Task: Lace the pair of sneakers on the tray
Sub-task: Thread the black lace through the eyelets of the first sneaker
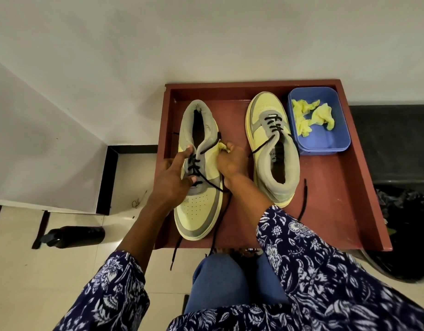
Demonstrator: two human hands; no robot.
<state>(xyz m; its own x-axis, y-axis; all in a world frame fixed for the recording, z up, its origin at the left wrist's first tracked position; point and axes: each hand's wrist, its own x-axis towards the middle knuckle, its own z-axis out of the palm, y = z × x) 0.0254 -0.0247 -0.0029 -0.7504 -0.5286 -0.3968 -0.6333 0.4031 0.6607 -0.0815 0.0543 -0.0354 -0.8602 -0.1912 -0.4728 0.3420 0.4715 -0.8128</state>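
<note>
Two yellow and grey sneakers lie on a reddish-brown tray [337, 211]. The left sneaker [196, 211] points its toe toward me; its black lace [215, 225] is threaded through the lower eyelets and trails off the tray's near edge. My left hand [172, 180] grips this sneaker across the laces, forefinger stretched up along the eyelet flap. My right hand [232, 161] holds the shoe's right side and pinches the flap and lace near the upper eyelets. The right sneaker [273, 154] points away, partly laced, its black lace ends [303, 201] loose on the tray.
A blue plastic tub [325, 142] with crumpled yellow cloth [309, 118] stands at the tray's far right corner. A dark bottle [74, 236] lies on the floor at left. A black bag [402, 235] sits to the right of the tray. My knees are just below the tray.
</note>
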